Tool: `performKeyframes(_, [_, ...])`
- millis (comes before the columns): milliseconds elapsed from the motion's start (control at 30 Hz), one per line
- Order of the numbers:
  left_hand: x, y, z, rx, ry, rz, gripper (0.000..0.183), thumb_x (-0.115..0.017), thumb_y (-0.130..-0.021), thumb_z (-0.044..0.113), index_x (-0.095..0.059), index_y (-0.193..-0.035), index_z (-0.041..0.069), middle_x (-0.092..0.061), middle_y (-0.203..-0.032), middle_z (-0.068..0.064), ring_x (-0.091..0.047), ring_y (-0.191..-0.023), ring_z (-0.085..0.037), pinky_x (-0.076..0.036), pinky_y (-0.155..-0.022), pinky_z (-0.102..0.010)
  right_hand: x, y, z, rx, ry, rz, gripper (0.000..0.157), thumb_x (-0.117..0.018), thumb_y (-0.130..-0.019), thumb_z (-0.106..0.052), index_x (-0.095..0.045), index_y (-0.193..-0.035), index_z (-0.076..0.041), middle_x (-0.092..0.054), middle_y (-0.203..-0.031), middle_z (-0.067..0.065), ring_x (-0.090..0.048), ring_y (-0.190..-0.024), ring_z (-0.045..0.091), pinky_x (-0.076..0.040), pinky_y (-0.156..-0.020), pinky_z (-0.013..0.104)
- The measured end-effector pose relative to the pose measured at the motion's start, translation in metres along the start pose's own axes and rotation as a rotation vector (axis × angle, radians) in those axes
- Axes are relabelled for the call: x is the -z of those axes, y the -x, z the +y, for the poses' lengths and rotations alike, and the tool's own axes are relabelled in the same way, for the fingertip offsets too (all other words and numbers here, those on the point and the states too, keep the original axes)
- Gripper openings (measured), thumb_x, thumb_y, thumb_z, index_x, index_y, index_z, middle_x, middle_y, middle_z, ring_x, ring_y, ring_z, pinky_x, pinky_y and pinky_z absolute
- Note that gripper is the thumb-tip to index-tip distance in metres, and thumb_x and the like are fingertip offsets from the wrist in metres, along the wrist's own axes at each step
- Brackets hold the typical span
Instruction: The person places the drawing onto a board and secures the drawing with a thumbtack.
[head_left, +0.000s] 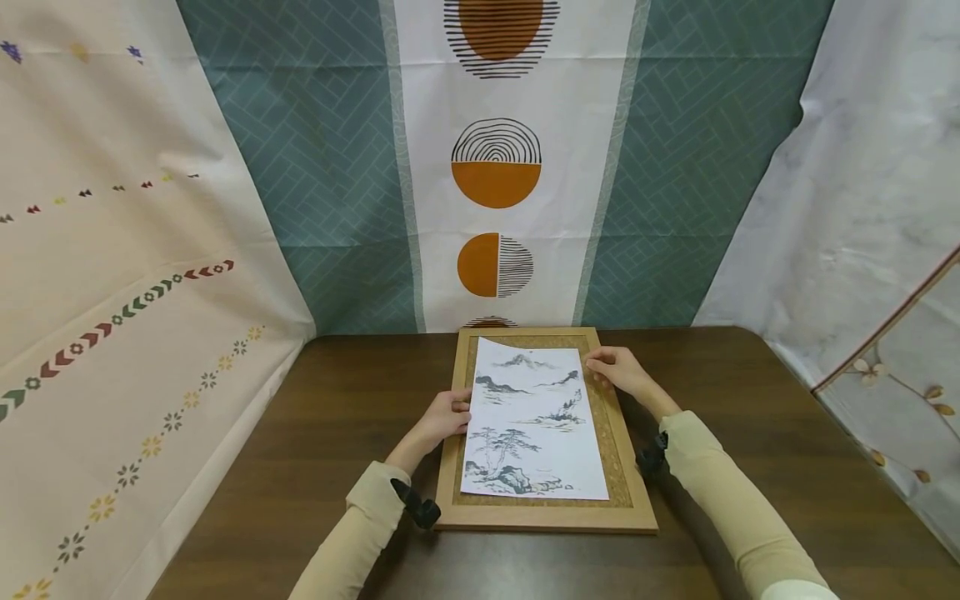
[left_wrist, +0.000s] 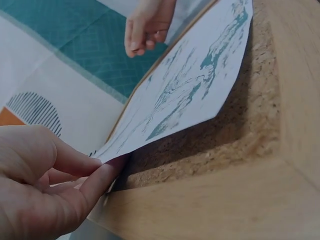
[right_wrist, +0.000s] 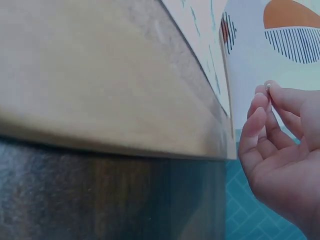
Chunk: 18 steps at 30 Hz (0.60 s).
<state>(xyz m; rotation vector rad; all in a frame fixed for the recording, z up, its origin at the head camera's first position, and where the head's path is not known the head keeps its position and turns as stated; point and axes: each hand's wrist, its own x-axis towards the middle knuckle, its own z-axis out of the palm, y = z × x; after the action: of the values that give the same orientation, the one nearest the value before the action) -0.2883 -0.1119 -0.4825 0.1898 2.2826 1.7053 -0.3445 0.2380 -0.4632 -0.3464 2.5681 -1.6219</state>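
Observation:
A white sheet of paper point(head_left: 528, 425) with ink-style drawings of mountains and trees lies over a wood-framed cork board point(head_left: 617, 442). At the paper's left edge, my left hand point(head_left: 450, 417) pinches it between thumb and fingers; in the left wrist view the lower edge of the paper stands lifted off the cork. Near the upper right corner of the paper is my right hand point(head_left: 618, 369), above the board's frame. Its thumb and forefinger pinch a tiny pale, pin-like thing point(right_wrist: 268, 86), mostly hidden by the fingertips in the right wrist view.
The board rests on a dark brown wooden table point(head_left: 315, 467), its far end close to a patterned hanging cloth point(head_left: 517, 192). Pale cloths hang on the left point(head_left: 112, 250) and right point(head_left: 862, 208). Each wrist wears a black camera strap.

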Motion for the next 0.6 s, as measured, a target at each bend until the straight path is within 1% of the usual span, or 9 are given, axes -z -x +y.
performKeyframes(33, [0.0, 0.0, 0.0, -0.007, -0.014, -0.006, 0.053, -0.049, -0.087, -0.006, -0.035, -0.138, -0.002, -0.055, -0.106, -0.021, -0.053, -0.078, -0.014, -0.051, -0.064, -0.025, 0.0, -0.002, 0.003, 0.003, 0.013, -0.007, 0.033, -0.056, -0.091, -0.022, -0.059, -0.111, 0.004, -0.058, -0.082, 0.021, -0.052, -0.063, 0.021, -0.047, -0.055, 0.03])
performKeyframes(100, [-0.001, 0.002, 0.002, -0.018, -0.043, -0.019, 0.053, -0.049, -0.087, -0.005, -0.034, -0.138, -0.004, -0.055, -0.11, -0.024, -0.054, -0.08, -0.014, -0.052, -0.065, -0.027, 0.0, -0.003, 0.001, -0.008, 0.022, -0.029, 0.034, -0.056, -0.091, -0.022, -0.059, -0.112, 0.004, -0.059, -0.088, 0.022, -0.054, -0.067, 0.02, -0.048, -0.057, 0.029])
performKeyframes(167, [-0.002, 0.005, 0.005, -0.023, -0.074, -0.023, 0.054, -0.049, -0.087, -0.004, -0.033, -0.138, -0.005, -0.054, -0.113, -0.026, -0.055, -0.083, -0.015, -0.053, -0.066, -0.029, -0.001, -0.004, -0.001, -0.018, 0.021, -0.053, 0.034, -0.056, -0.091, -0.021, -0.059, -0.112, 0.005, -0.06, -0.092, 0.024, -0.054, -0.069, 0.021, -0.048, -0.059, 0.029])
performKeyframes(233, [-0.002, 0.007, 0.008, -0.031, -0.107, -0.025, 0.054, -0.049, -0.087, -0.003, -0.032, -0.138, -0.006, -0.055, -0.113, -0.025, -0.055, -0.083, -0.015, -0.054, -0.068, -0.03, -0.003, -0.005, -0.002, -0.019, 0.034, -0.076, 0.033, -0.055, -0.091, -0.02, -0.059, -0.112, 0.005, -0.06, -0.097, 0.026, -0.055, -0.072, 0.02, -0.049, -0.06, 0.028])
performKeyframes(300, [-0.003, 0.009, 0.011, -0.035, -0.135, -0.023, 0.054, -0.049, -0.088, -0.003, -0.031, -0.138, -0.007, -0.056, -0.107, -0.022, -0.054, -0.081, -0.015, -0.054, -0.069, -0.031, -0.004, -0.006, -0.002, -0.02, 0.042, -0.089, 0.032, -0.055, -0.091, -0.018, -0.059, -0.112, 0.006, -0.06, -0.097, 0.027, -0.056, -0.072, 0.021, -0.049, -0.061, 0.028])
performKeyframes(367, [-0.004, 0.01, 0.012, -0.041, -0.161, -0.018, 0.053, -0.048, -0.088, -0.002, -0.031, -0.138, -0.007, -0.056, -0.097, -0.016, -0.052, -0.077, -0.015, -0.053, -0.067, -0.03, -0.005, -0.008, -0.002, -0.019, 0.059, -0.091, 0.031, -0.055, -0.091, -0.018, -0.06, -0.111, 0.005, -0.06, -0.095, 0.028, -0.056, -0.072, 0.021, -0.049, -0.061, 0.028])
performKeyframes(467, [-0.005, 0.009, 0.013, -0.047, -0.191, -0.006, 0.052, -0.047, -0.088, -0.001, -0.032, -0.137, -0.007, -0.051, -0.083, -0.008, -0.05, -0.07, -0.014, -0.052, -0.063, -0.028, -0.006, -0.01, -0.002, -0.023, 0.074, -0.094, 0.031, -0.056, -0.091, -0.018, -0.06, -0.111, 0.005, -0.06, -0.093, 0.027, -0.055, -0.072, 0.022, -0.049, -0.061, 0.028])
performKeyframes(600, [-0.007, 0.007, 0.01, -0.065, -0.225, 0.026, 0.051, -0.047, -0.086, -0.002, -0.036, -0.135, -0.008, -0.05, -0.076, -0.004, -0.049, -0.062, -0.011, -0.049, -0.056, -0.023, -0.007, -0.011, -0.004, -0.027, 0.091, -0.093, 0.031, -0.056, -0.091, -0.02, -0.06, -0.111, 0.004, -0.059, -0.092, 0.026, -0.055, -0.073, 0.022, -0.048, -0.06, 0.028])
